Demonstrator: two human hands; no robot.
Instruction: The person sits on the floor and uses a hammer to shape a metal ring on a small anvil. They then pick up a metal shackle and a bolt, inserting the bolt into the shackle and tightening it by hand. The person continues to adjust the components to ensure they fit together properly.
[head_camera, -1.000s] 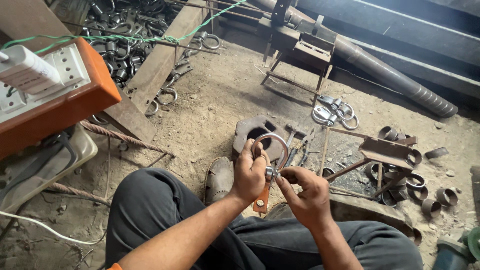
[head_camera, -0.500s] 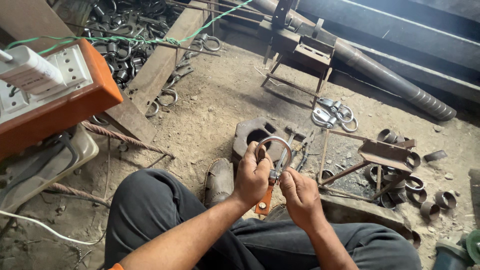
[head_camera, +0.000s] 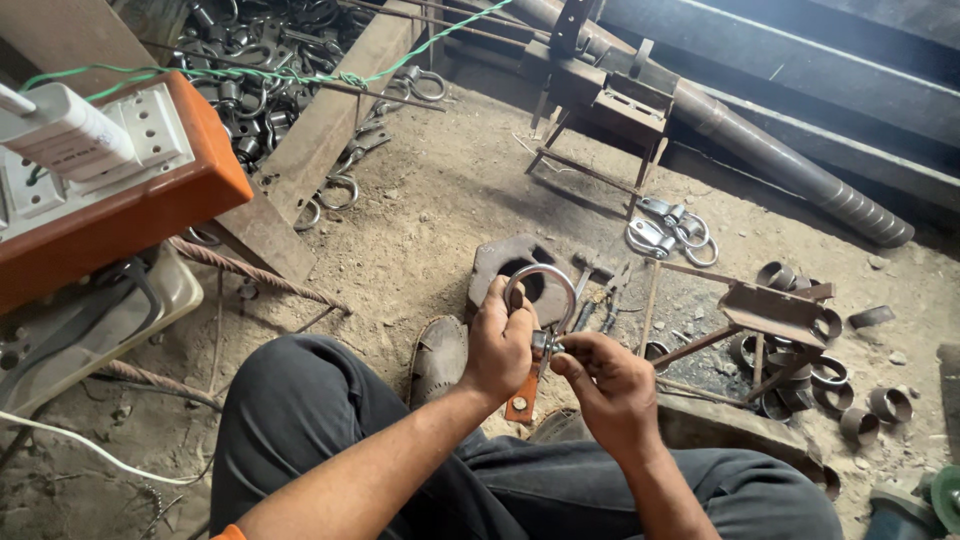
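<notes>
My left hand (head_camera: 498, 345) grips a round steel pipe clamp (head_camera: 545, 277) by its lower left side and holds it upright over my lap. My right hand (head_camera: 605, 385) pinches the small bolt and nut (head_camera: 546, 343) at the clamp's bottom, fingers closed on it. An orange-handled tool (head_camera: 521, 395) lies under my hands on the ground. Behind the clamp sits a thick steel plate with a round hole (head_camera: 497, 262). My shoe (head_camera: 438, 358) rests on the dirt to the left of my hands.
An orange power strip box (head_camera: 150, 205) with a white plug stands at the left. A heap of finished clamps (head_camera: 245, 85) lies beyond a wooden plank (head_camera: 320, 125). Short pipe rings (head_camera: 870, 400) and a small metal stand (head_camera: 775, 315) are at the right. A few clamps (head_camera: 665, 228) lie ahead.
My right hand has shifted slightly on the bolt, turning at the clamp's bottom. My left hand keeps the clamp in the same place.
</notes>
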